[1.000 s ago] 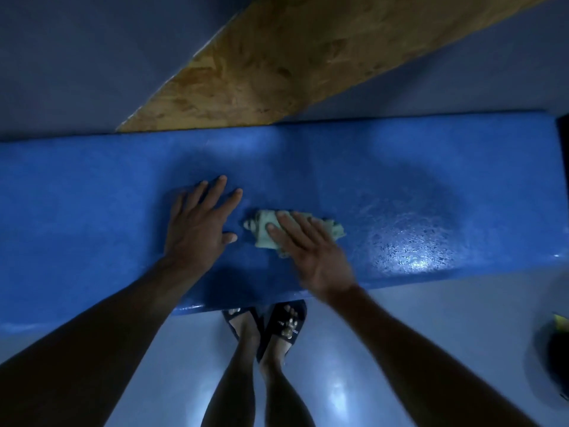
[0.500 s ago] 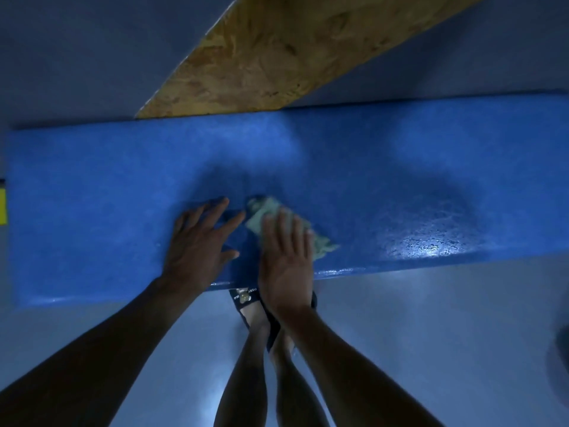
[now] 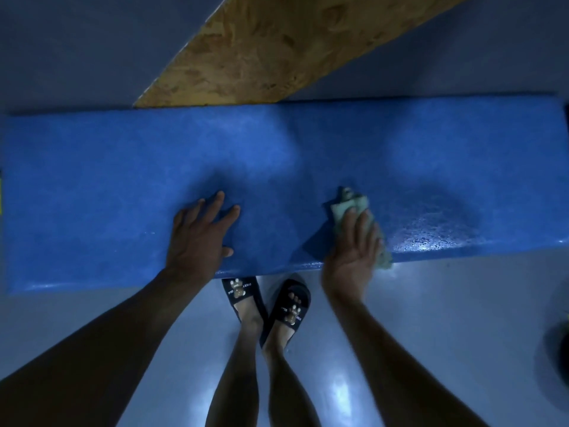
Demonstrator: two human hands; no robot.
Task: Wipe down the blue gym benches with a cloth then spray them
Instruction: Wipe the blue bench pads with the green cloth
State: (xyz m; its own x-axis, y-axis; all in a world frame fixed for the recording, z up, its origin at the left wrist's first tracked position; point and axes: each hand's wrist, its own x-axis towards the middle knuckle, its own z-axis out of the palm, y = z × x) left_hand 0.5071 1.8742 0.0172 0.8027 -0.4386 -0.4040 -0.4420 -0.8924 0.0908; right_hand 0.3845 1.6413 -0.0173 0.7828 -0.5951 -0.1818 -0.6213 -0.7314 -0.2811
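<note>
**Cloth pressed to the bench's near edge**

While the left hand (image 3: 198,238) lies flat with fingers spread on the blue gym bench (image 3: 92,186), holding nothing, the right hand (image 3: 354,251) presses a pale green cloth (image 3: 349,204) against the near edge with straight fingers. A wet sheen (image 3: 431,232) shows just right of the cloth. Black slides (image 3: 289,306) stand on the grey floor (image 3: 446,318) below.
</note>
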